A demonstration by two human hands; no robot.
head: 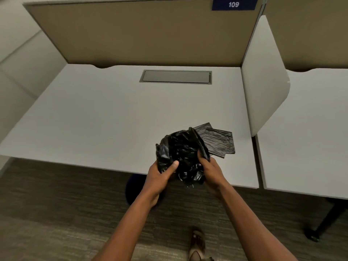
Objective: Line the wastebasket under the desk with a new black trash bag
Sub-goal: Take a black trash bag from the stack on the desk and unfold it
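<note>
A crumpled black trash bag is held over the front edge of the white desk. My left hand grips its left side with the thumb on top. My right hand grips its right side. Just behind, folded black trash bags lie flat on the desk. A dark blue round shape, likely the wastebasket, shows under the desk edge, mostly hidden by the desktop and my left arm.
A tan partition with a "109" sign backs the desk. A grey cable hatch sits in the desktop. A white divider separates a neighbouring desk. Grey carpet lies below; my shoe shows.
</note>
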